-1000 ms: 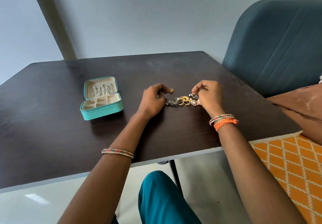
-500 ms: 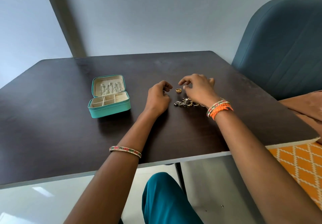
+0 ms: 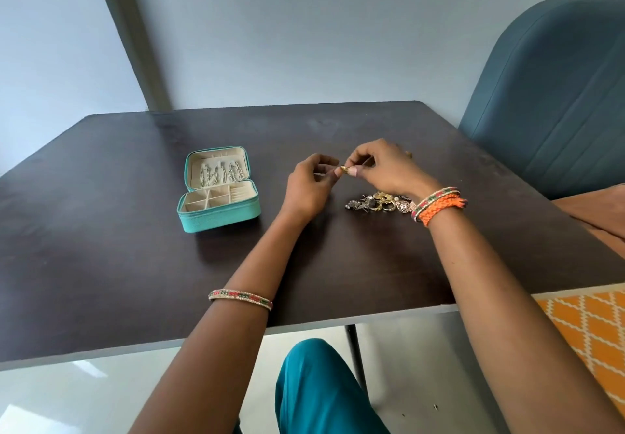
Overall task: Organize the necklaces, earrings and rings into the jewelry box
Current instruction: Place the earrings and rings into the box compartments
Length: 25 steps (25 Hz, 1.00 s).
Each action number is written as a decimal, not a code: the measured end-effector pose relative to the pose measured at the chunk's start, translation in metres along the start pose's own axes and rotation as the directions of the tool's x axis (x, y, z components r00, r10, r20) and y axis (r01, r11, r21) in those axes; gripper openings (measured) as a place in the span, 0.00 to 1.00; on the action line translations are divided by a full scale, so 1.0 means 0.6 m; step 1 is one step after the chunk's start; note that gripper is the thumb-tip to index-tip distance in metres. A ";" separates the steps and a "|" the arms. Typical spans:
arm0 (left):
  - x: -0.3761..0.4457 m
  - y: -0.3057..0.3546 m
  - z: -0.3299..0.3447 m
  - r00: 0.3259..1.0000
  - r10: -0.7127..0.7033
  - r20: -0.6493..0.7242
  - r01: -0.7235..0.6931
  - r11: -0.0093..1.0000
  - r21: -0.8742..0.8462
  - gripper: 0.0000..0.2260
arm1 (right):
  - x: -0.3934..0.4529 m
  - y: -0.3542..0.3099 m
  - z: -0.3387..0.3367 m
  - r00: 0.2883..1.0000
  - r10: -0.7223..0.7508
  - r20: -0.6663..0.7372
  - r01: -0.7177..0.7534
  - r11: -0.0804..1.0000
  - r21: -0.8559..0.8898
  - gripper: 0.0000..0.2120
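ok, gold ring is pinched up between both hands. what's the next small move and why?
Probably carry the gold ring left to the open jewelry box and seat it in the ring-roll section at the tray's right. The right hand has it in a fingertip grip, the left hand touching it; the box lies open, and the remaining pile waits on the table.

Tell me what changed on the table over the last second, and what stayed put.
The right hand left the jewelry pile, reached to the small gold ring lying apart on the table, and lifted it; it is now pinched at the fingertips where both hands meet. The left hand rose slightly to meet it. The pile and the open teal jewelry box, chains in its lid, stayed put.
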<state>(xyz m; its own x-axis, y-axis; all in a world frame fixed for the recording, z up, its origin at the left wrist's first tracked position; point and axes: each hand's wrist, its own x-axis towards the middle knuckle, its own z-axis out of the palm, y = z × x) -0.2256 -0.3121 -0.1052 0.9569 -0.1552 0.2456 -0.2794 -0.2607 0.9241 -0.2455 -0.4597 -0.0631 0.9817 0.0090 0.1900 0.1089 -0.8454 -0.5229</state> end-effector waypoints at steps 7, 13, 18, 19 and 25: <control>-0.031 0.055 -0.030 0.986 -0.083 0.145 0.156 0.769 -0.620 0.03 | -0.028 -0.034 -0.027 0.994 -0.105 0.044 0.069 0.867 0.494 0.07; -0.063 0.107 -0.132 0.987 0.004 -0.164 -0.046 0.967 -0.252 0.06 | -0.004 -0.089 0.011 0.990 -0.131 0.060 0.025 0.564 0.825 0.06; -0.056 0.050 -0.243 0.857 0.066 -0.510 0.043 0.979 0.199 0.08 | 0.031 -0.163 0.089 0.960 -0.152 0.235 -0.100 0.597 0.796 0.06; -0.055 0.026 -0.256 0.855 0.010 -0.519 0.138 0.959 0.246 0.08 | 0.036 -0.171 0.100 0.946 -0.169 0.278 -0.123 0.606 0.786 0.06; -0.081 -0.060 -0.251 0.888 -0.199 -0.415 0.296 0.937 0.184 0.16 | 0.040 -0.182 0.141 0.887 -0.198 0.417 -0.194 0.661 0.725 0.09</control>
<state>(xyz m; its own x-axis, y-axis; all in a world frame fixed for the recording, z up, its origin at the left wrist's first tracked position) -0.2504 -0.1518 -0.1062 0.9381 0.3096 0.1555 0.0069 -0.4652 0.8852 -0.2204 -0.3220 -0.0720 0.9144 0.3979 -0.0749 -0.0053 -0.1733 -0.9849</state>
